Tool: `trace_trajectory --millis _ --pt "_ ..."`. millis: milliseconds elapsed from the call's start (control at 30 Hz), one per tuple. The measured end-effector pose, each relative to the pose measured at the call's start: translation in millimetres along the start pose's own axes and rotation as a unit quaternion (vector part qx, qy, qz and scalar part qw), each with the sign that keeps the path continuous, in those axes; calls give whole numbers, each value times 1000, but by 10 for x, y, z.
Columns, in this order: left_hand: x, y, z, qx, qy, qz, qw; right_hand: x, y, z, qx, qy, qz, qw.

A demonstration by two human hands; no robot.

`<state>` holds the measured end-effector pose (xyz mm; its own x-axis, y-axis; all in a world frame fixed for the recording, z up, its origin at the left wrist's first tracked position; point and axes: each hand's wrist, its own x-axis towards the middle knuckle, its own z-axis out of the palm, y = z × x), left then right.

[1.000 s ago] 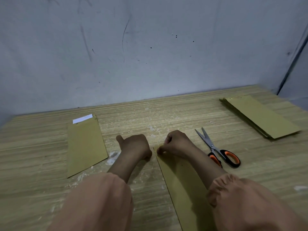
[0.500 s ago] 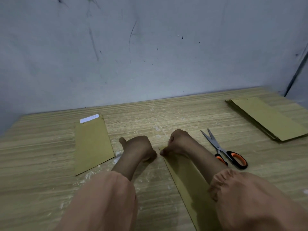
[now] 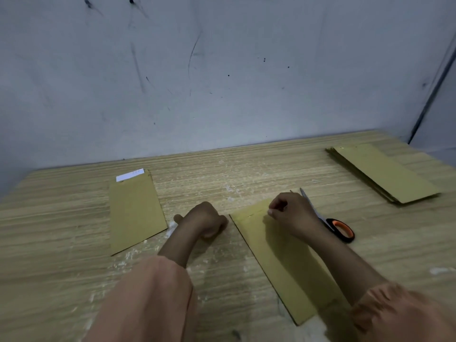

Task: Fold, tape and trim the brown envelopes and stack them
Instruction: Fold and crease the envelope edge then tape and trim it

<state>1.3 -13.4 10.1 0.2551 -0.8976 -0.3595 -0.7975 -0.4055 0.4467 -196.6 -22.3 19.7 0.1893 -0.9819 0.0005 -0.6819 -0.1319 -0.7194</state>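
Observation:
A long brown envelope (image 3: 276,262) lies lengthwise in front of me on the wooden table (image 3: 246,174). My right hand (image 3: 288,213) is curled at the envelope's far end, its fingertips pinched on the folded top strip. My left hand (image 3: 204,219) is a closed fist resting on the table just left of the envelope's far corner, holding nothing that I can see. Orange-handled scissors (image 3: 338,228) lie right behind my right hand, partly hidden by it. One finished envelope (image 3: 135,211) with a white strip at its top lies to the left.
A stack of brown envelopes (image 3: 385,174) sits at the back right of the table. A scuffed grey wall stands close behind the table. White scuff marks dot the wood near my hands.
My right hand has slid to the right along the envelope's far end, toward the scissors. My left fist has stayed in place on the table.

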Motion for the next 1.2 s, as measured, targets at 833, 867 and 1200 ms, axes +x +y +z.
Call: trace_trajectory --millis 833,867,1200 --pt "-60 27 8 -53 24 4 998 -404 76 -469 -38 -78 114 990" --pt "-56 24 9 -49 26 1 998 -416 47 -435 7 -104 119 987" --pt "-82 7 -27 -80 25 7 996 -578 -31 -301 218 -292 152 919"
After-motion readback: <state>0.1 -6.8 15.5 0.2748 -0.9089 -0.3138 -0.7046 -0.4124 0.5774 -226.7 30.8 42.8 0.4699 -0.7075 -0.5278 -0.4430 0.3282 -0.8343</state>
